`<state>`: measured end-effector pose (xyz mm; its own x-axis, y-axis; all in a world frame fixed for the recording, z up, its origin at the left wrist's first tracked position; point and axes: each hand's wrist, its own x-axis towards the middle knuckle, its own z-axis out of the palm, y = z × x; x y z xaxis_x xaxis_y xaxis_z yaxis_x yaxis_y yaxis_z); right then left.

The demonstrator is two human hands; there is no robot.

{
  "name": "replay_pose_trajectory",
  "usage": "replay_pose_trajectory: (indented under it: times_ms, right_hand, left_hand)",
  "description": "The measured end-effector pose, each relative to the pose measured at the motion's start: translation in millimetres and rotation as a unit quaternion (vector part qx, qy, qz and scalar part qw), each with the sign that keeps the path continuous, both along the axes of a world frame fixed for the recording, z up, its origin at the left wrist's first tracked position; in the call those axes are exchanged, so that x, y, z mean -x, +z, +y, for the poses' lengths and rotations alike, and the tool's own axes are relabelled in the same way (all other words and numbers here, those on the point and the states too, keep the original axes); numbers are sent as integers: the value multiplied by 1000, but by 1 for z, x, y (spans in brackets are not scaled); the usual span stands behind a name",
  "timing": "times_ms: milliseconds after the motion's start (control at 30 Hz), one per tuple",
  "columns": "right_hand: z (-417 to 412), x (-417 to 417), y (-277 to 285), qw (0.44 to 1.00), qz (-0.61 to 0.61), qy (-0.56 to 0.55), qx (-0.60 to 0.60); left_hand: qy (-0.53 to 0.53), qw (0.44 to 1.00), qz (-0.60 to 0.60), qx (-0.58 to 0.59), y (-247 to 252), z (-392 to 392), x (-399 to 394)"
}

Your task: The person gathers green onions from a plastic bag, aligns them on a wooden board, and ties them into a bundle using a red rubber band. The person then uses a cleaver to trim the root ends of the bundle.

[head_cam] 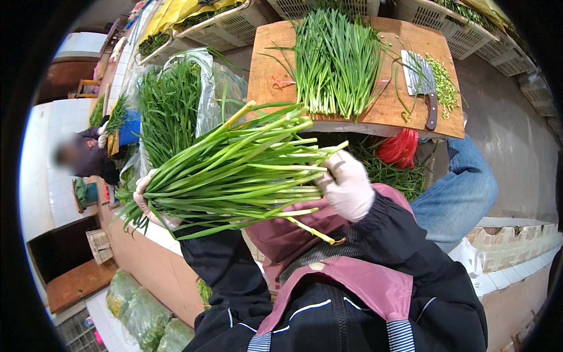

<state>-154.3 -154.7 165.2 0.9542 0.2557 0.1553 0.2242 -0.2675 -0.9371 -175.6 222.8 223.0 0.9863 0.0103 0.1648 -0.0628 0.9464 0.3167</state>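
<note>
My left hand, in a pale glove, grips a thick loose bunch of garlic chives by its leafy part. The pale stem ends point right, and one stem hangs lower than the rest. My gloved right hand has its fingers curled on the stem ends at the right of the bunch. Ahead, a wooden board bears a neat pile of chives lying over a red tie strip. A cleaver with a dark handle lies at the pile's right, beside chopped stem ends.
Left of the board stands an open plastic bag of chives. Red ties hang below the board's near edge, above loose leaves. White crates line the back. At far left, another person holds greens. Filled bags lie lower left.
</note>
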Motion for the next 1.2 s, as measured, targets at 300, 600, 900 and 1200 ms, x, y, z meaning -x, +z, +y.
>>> replay_pose_trajectory:
  times_ms: [300,600,900,1200]
  right_hand:
    - [-130,-6,-45,853,113,22,509]
    - [-5,-15,42,959,154,77,-227]
    - [-20,-16,29,984,79,12,-162]
    - [-145,-11,-43,816,139,46,559]
  left_hand:
    - [-61,997,37,-28,23,-11,3]
    - [41,999,16,-20,5,2,7]
    - [-11,999,-16,39,2,1,9]
    - [-98,991,11,-92,26,27,14]
